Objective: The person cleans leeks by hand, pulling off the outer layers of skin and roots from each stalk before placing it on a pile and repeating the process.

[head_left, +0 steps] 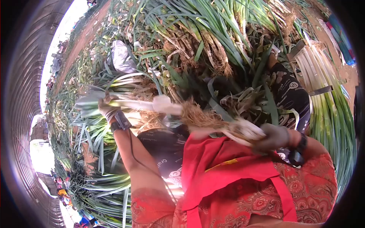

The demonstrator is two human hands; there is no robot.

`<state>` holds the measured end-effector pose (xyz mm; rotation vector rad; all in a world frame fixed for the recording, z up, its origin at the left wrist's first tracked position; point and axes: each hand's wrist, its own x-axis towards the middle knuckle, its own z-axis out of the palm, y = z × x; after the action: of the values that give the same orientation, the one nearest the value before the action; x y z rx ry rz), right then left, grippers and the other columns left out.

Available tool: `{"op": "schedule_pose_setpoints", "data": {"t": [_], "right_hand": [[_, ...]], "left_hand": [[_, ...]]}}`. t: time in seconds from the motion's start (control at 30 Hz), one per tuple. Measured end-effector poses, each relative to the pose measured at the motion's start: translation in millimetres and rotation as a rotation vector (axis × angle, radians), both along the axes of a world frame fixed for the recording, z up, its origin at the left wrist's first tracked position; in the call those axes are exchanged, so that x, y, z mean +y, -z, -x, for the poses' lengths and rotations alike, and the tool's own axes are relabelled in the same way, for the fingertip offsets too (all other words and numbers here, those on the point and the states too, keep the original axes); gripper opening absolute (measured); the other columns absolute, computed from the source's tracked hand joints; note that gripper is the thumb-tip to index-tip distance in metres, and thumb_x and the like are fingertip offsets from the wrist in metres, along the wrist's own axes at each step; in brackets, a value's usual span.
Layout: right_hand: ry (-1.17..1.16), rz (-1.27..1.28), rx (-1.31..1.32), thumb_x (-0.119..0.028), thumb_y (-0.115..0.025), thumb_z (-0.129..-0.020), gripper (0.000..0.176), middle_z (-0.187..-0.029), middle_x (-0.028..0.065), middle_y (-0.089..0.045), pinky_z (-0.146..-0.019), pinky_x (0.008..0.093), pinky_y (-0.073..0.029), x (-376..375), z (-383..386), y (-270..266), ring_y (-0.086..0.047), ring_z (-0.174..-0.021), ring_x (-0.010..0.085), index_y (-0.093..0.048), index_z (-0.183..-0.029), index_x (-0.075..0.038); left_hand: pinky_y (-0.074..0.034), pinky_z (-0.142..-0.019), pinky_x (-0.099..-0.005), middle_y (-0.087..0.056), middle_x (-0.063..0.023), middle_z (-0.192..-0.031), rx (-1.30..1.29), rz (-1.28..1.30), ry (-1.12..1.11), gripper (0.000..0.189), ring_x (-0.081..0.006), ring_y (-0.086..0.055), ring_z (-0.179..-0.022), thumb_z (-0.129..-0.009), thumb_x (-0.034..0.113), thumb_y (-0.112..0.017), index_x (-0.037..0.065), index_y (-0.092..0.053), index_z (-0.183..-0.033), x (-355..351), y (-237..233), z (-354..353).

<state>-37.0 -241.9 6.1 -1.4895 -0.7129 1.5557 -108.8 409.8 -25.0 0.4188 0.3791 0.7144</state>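
My left hand [107,109], in a light glove, is closed round a green onion [140,105] at the left. Its white stem lies across my lap, ending in brown roots [199,117] near the middle. At the right, my gloved right hand [272,137] is closed on pale, limp onion leaves [243,131], blurred by motion, whose tips overlap the roots in this view. Below my left hand lie more green onions [150,118] with their roots toward my legs.
Big bundles of rooted green onions [216,49] are heaped in front of me. A tied bundle of cleaned green onions [327,95] lies at the right beside my leg. A white plastic bag [122,57] sits on scattered leaves at upper left. A red apron [228,163] covers my lap.
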Motion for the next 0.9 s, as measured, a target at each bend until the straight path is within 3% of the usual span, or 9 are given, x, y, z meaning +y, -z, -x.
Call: {"op": "schedule_pose_setpoints", "data": {"t": [0.07,0.1,0.17,0.27,0.37,0.43,0.67,0.87,0.9], "right_hand": [[0.142,0.072,-0.05,-0.025,-0.069,-0.089,0.03,-0.071,0.0041,-0.064,-0.052,0.0265,-0.048,-40.5,-0.8,-31.7,-0.06,-0.059,0.0095,-0.065,-0.107,-0.001],[0.319,-0.404,-0.372,-0.021,-0.068,-0.088,0.03,-0.074,0.0056,-0.065,-0.052,0.0262,-0.048,-37.0,-10.5,-16.7,-0.061,-0.058,0.01,-0.065,-0.108,0.001],[0.713,-0.669,-0.392,-0.016,-0.07,-0.082,0.039,-0.096,0.0115,-0.065,-0.063,0.0302,-0.051,-47.5,-10.8,-16.9,-0.065,-0.072,0.0142,-0.062,-0.115,0.003],[0.795,-0.203,-0.144,-0.02,-0.064,-0.086,0.051,-0.08,0.0112,-0.066,-0.065,0.0285,-0.052,-42.0,-29.2,-36.9,-0.065,-0.071,0.0139,-0.05,-0.126,0.009],[0.342,0.057,-1.004,-0.034,-0.075,-0.078,0.043,-0.097,0.0116,-0.066,-0.076,0.035,-0.051,11.2,-49.6,23.5,-0.065,-0.079,0.0238,-0.063,-0.103,-0.002],[0.23,0.064,-1.583,-0.034,-0.078,-0.071,0.039,-0.093,0.0123,-0.063,-0.075,0.0385,-0.051,46.6,-47.7,7.7,-0.063,-0.077,0.0336,-0.062,-0.092,-0.004],[0.489,-0.582,-1.456,-0.03,-0.076,-0.075,0.048,-0.102,0.0114,-0.061,-0.064,0.0397,-0.052,162.4,-49.7,-65.9,-0.065,-0.075,0.0304,-0.061,-0.117,-0.01],[0.181,-0.485,-1.52,-0.022,-0.069,-0.08,0.03,-0.091,0.0088,-0.063,-0.068,0.0414,-0.053,184.5,-67.4,-26.4,-0.066,-0.085,0.029,-0.061,-0.107,-0.009],[0.324,-0.598,-1.488,-0.019,-0.067,-0.081,0.017,-0.084,0.0062,-0.062,-0.065,0.0399,-0.052,170.9,-62.4,-24.3,-0.065,-0.079,0.0277,-0.064,-0.095,-0.01]], "left_hand": [[-0.043,-0.049,-0.0245,-0.041,0.0029,-0.06,0.056,-0.051,-0.185,0.042,-0.011,-0.043,-0.048,-0.088,0.031,-0.051,-0.008,-0.055,-0.102,20.8,3.9,25.3],[-0.043,-0.049,-0.0248,-0.041,0.0025,-0.059,0.023,-0.082,-0.217,0.036,-0.0112,-0.043,-0.047,-0.086,0.029,-0.051,-0.006,-0.054,-0.096,14.9,-2.4,32.7],[-0.042,-0.047,-0.0265,-0.042,0.002,-0.058,-0.046,-0.193,-0.302,0.023,-0.0118,-0.042,-0.044,-0.083,0.025,-0.05,0.002,-0.053,-0.08,0.9,-9.1,35.0],[-0.041,-0.051,-0.0271,-0.043,0.0032,-0.057,0.008,-0.212,-0.416,0.023,-0.0115,-0.043,-0.048,-0.084,0.025,-0.051,0.004,-0.057,-0.077,-37.4,-35.2,26.8],[-0.045,-0.06,-0.0307,-0.041,0.0038,-0.057,0.039,-0.138,-0.556,0.026,-0.0118,-0.042,-0.05,-0.087,0.026,-0.053,0.003,-0.065,-0.091,-113.4,-73.4,4.0],[-0.045,-0.061,-0.0298,-0.04,0.0038,-0.058,-0.025,-0.215,-0.503,0.027,-0.0121,-0.041,-0.051,-0.088,0.026,-0.052,0.003,-0.065,-0.093,-127.3,-76.7,-4.3],[-0.045,-0.063,-0.0285,-0.039,0.0055,-0.06,-0.3,-0.233,-0.179,0.03,-0.0085,-0.037,-0.05,-0.091,0.026,-0.052,0.0,-0.064,-0.1,-143.8,-76.1,-13.0],[-0.045,-0.064,-0.028,-0.04,0.0058,-0.062,-0.386,-0.212,0.011,0.032,-0.0084,-0.038,-0.051,-0.092,0.027,-0.051,0.0,-0.063,-0.103,-142.4,-76.8,-9.5],[-0.045,-0.064,-0.0282,-0.041,0.0055,-0.062,-0.326,-0.19,-0.053,0.032,-0.0085,-0.039,-0.052,-0.092,0.027,-0.051,-0.001,-0.062,-0.104,-144.6,-80.0,-6.8]]}}
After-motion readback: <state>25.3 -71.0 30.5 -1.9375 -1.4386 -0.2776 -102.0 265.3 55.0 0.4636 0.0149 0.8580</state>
